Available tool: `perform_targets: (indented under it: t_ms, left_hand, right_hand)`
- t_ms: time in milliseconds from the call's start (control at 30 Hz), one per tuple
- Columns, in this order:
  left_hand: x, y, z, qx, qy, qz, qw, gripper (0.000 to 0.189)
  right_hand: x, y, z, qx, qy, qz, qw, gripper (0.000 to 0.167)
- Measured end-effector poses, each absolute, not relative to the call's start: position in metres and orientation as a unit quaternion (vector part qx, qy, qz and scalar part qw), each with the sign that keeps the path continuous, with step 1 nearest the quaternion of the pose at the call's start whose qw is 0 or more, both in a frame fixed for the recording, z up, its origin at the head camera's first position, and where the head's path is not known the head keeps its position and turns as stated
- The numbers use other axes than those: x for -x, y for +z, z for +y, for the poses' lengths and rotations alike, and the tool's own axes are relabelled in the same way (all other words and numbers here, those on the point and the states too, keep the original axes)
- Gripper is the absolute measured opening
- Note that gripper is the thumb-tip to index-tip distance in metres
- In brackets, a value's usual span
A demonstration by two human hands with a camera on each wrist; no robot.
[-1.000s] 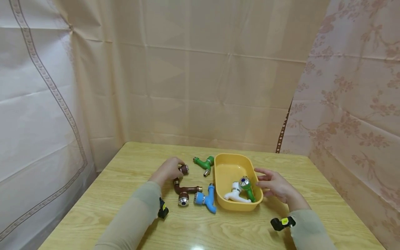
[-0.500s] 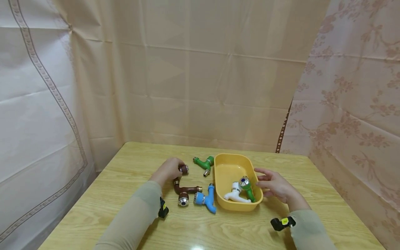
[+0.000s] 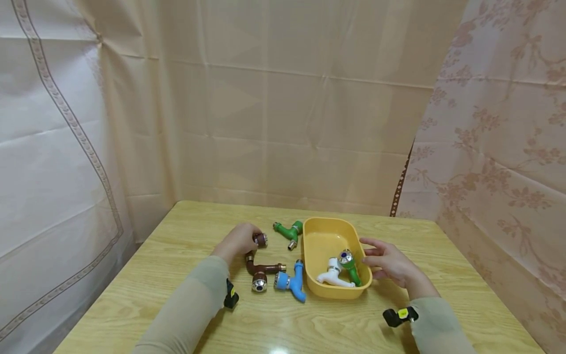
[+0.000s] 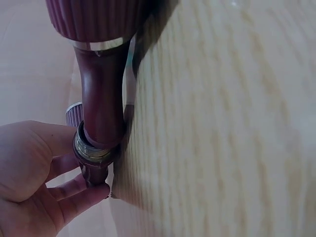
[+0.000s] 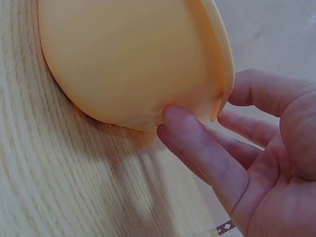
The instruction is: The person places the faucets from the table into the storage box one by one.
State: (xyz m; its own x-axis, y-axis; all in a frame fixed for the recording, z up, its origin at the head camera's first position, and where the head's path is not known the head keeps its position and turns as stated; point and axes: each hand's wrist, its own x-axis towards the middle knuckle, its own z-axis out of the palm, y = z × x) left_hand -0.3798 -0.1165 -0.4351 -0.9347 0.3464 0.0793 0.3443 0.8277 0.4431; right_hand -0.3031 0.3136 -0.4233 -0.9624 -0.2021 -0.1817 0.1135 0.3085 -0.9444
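My left hand (image 3: 240,239) grips the farther of two brown faucets (image 3: 261,240) on the table, partly hiding it. In the left wrist view, thumb and fingers close around its dark body (image 4: 94,173). The second brown faucet (image 3: 258,269) lies just nearer, its silver-faced knob towards me. Fingers of my right hand (image 3: 389,263), fairly straight and spread, touch the right side of a yellow plastic basin (image 3: 309,255); the right wrist view has them against its outer wall (image 5: 123,64) and rim. Inside the basin lie a white faucet (image 3: 333,275) and a green faucet (image 3: 351,270).
A blue faucet (image 3: 294,282) lies left of the basin, close to the nearer brown one. Another green faucet (image 3: 289,232) lies by the basin's far left corner. All stand on a wood-grain table (image 3: 199,216), with cloth curtains (image 3: 287,123) behind and at both sides.
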Motion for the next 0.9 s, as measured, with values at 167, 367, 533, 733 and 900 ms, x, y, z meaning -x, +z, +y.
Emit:
perform_targets:
  t_ms: [167,367,533,733,900]
  left_hand:
    - [0.3806,-0.4346,-0.116,-0.187,0.224,0.957,0.001,0.033]
    - [0.3805,-0.4343,-0.1158,-0.184,0.213,0.96,-0.006,0.033]
    - [0.3792,-0.4328,-0.1165,-0.184,0.215,0.959,-0.007,0.027]
    - [0.3777,-0.4291,-0.1172,-0.175,0.222,0.959,-0.007,0.031]
    - [0.377,-0.4256,-0.1175,-0.171,0.235,0.957,-0.002,0.033]
  right_hand:
    - [0.3031,-0.4235,0.3138,0.031,-0.59,0.795,0.135,0.074]
    - [0.3022,-0.4233,0.3137,0.042,-0.594,0.792,0.138,0.075]
    - [0.3023,-0.4235,0.3139,0.042,-0.595,0.79,0.139,0.075]
    - [0.3034,-0.4245,0.3149,0.044,-0.594,0.791,0.14,0.075]
    - [0.3039,-0.425,0.3154,0.047,-0.594,0.791,0.14,0.074]
